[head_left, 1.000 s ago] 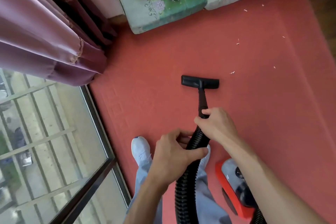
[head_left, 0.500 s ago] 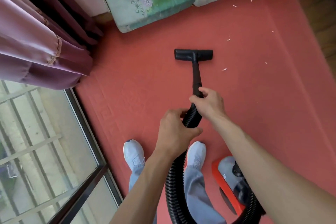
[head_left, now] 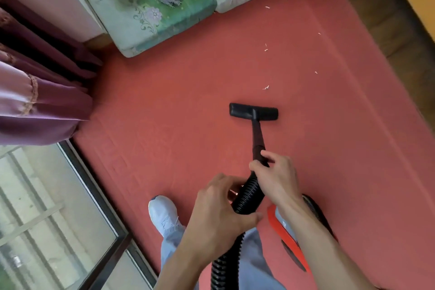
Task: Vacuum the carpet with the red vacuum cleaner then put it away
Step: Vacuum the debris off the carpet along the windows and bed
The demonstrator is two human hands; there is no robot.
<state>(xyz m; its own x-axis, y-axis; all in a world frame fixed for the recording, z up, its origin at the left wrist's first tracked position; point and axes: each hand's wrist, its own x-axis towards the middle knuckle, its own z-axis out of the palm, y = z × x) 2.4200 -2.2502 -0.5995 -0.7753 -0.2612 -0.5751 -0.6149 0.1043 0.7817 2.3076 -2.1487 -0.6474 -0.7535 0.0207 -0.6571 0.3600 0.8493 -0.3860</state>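
Note:
The red carpet fills the floor ahead. A black floor nozzle lies flat on it, joined by a black tube to a ribbed black hose. My right hand grips the tube where it meets the hose. My left hand holds the hose lower down. The red vacuum cleaner body sits on the carpet at the lower right, partly hidden by my right forearm. Several small white scraps lie on the carpet beyond the nozzle.
A green and white folded mattress lies at the carpet's far edge. Purple curtains hang at the left above a glass door with a dark frame. Wooden floor borders the carpet at the right. My white shoe stands by the hose.
The nozzle has been drawn back toward me from its farther position half a second ago. Both hands keep their grip on the tube and hose.

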